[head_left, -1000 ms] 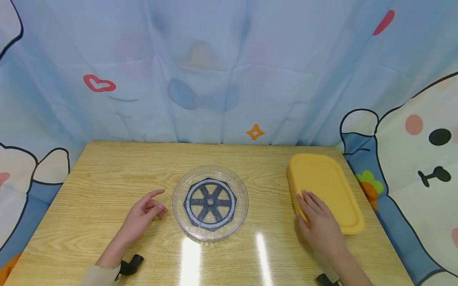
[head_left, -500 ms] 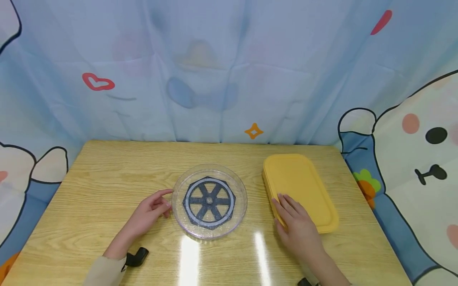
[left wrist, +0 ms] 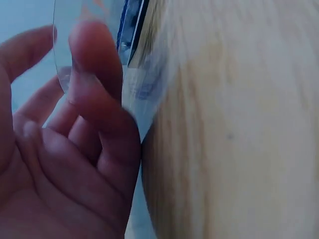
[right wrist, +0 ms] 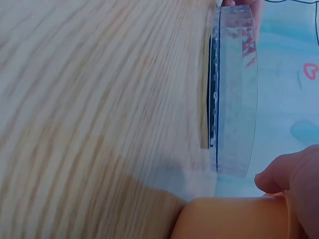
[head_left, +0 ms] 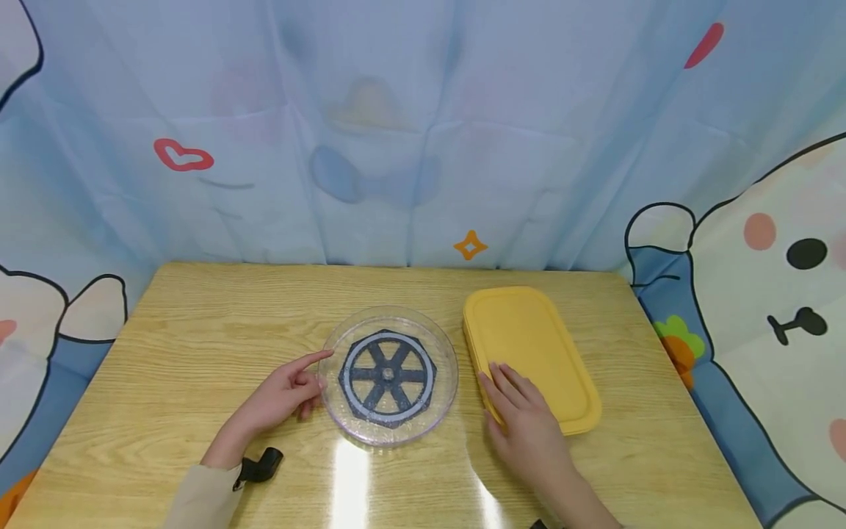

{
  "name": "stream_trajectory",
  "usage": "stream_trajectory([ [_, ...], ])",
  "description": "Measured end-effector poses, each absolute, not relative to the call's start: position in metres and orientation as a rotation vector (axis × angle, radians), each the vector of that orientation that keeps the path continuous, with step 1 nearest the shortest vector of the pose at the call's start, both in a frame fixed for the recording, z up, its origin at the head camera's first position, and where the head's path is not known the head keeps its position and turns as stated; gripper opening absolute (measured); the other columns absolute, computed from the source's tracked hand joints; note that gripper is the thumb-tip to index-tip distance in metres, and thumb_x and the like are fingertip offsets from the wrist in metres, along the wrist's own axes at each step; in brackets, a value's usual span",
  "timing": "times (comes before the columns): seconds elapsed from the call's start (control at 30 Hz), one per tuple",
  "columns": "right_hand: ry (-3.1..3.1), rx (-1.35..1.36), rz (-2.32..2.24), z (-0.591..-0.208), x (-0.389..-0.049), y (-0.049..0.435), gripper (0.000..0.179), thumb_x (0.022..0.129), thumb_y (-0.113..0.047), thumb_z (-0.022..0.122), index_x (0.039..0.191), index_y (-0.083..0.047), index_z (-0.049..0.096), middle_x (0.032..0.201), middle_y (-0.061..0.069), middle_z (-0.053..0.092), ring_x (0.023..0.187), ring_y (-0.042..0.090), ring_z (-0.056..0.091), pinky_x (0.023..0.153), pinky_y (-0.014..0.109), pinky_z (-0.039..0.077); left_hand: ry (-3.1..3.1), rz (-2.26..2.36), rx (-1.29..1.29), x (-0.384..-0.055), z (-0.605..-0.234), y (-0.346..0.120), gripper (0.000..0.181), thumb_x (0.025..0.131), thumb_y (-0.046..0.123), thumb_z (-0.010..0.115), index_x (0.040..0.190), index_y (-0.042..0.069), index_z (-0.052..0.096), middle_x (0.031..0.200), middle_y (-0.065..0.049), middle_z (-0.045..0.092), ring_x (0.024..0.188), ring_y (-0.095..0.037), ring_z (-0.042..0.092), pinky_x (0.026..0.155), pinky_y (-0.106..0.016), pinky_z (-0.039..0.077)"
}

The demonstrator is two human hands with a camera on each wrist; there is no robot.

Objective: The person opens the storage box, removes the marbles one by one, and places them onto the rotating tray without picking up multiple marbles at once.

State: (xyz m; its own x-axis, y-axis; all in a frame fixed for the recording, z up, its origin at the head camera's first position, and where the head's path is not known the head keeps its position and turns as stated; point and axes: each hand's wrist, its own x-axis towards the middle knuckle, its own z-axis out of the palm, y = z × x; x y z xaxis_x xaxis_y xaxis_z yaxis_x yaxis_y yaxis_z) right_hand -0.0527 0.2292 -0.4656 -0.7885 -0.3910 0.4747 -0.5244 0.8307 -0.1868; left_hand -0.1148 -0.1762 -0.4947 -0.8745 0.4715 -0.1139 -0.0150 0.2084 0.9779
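A clear round tray [head_left: 333, 415] stands mid-table, its dark octagonal six-spoked base [head_left: 388, 376] showing through. My left hand [head_left: 280, 397] is at its left side. The index finger reaches straight over the rim, the thumb is at the side wall and the other fingers bend loosely. In the left wrist view the thumb [left wrist: 97, 55] overlaps the clear wall [left wrist: 62, 74]. My right hand [head_left: 529, 433] lies on the near left part of a yellow lidded box [head_left: 538, 338], fingers straight on the lid and thumb along its side. The right wrist view shows the box [right wrist: 234, 219] close to the tray [right wrist: 234, 94].
A wooden table [head_left: 231, 308] bears both things. Behind it hangs a light blue printed curtain [head_left: 410, 184], which also comes round both sides. The gap between tray and box is narrow. Black wrist devices [head_left: 261, 464] sit at both wrists.
The yellow box has slid left toward the tray under my right hand. My left hand has moved right, its index finger now over the tray's rim. The tray has stayed in place.
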Motion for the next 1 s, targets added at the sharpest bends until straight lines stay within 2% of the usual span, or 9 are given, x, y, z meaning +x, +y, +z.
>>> stream_trajectory([
  [0.17,-2.568,0.672,0.425,-0.468,-0.054,0.225,0.057,0.08,-0.01,0.075,0.134,-0.002,0.062,0.139,0.018,0.057,0.129,0.037,0.05,0.098,0.06,0.044,2.011,1.771,0.395,-0.112,-0.497,-0.177,0.064,0.101,0.013,0.06,0.157,0.01,0.029,0.078,-0.019,0.065,0.058,-0.019,0.061,0.051,-0.029,0.051],
  [0.37,-2.578,0.634,0.426,-0.465,-0.053,0.223,0.056,0.08,-0.012,0.076,0.134,-0.003,0.063,0.138,0.017,0.057,0.13,0.035,0.051,0.099,0.058,0.044,1.99,1.81,0.372,-0.112,-0.501,-0.173,0.066,0.101,0.012,0.06,0.158,0.014,0.028,0.077,-0.015,0.065,0.065,-0.022,0.064,0.055,-0.027,0.051],
  [0.67,-2.611,0.606,0.473,-0.457,-0.05,0.222,0.056,0.08,-0.012,0.079,0.133,-0.003,0.063,0.14,0.015,0.056,0.131,0.034,0.05,0.102,0.056,0.043,1.95,1.862,0.371,-0.111,-0.503,-0.171,0.069,0.1,0.013,0.062,0.158,0.011,0.026,0.078,-0.015,0.064,0.066,-0.021,0.064,0.059,-0.031,0.055],
  [0.83,-2.594,0.577,0.535,-0.451,-0.05,0.222,0.056,0.08,-0.013,0.079,0.133,-0.003,0.064,0.14,0.014,0.056,0.131,0.032,0.05,0.106,0.046,0.041,1.943,1.88,0.369,-0.11,-0.505,-0.171,0.068,0.1,0.012,0.062,0.158,0.01,0.027,0.077,-0.014,0.063,0.065,-0.019,0.063,0.059,-0.031,0.055],
  [1.0,-2.524,0.565,0.682,-0.443,-0.049,0.224,0.051,0.079,-0.007,0.081,0.127,-0.002,0.067,0.138,0.013,0.058,0.127,0.033,0.054,0.108,0.026,0.038,1.956,1.883,0.371,-0.108,-0.506,-0.173,0.066,0.1,0.012,0.062,0.157,0.01,0.028,0.075,-0.013,0.062,0.064,-0.019,0.063,0.059,-0.031,0.055],
])
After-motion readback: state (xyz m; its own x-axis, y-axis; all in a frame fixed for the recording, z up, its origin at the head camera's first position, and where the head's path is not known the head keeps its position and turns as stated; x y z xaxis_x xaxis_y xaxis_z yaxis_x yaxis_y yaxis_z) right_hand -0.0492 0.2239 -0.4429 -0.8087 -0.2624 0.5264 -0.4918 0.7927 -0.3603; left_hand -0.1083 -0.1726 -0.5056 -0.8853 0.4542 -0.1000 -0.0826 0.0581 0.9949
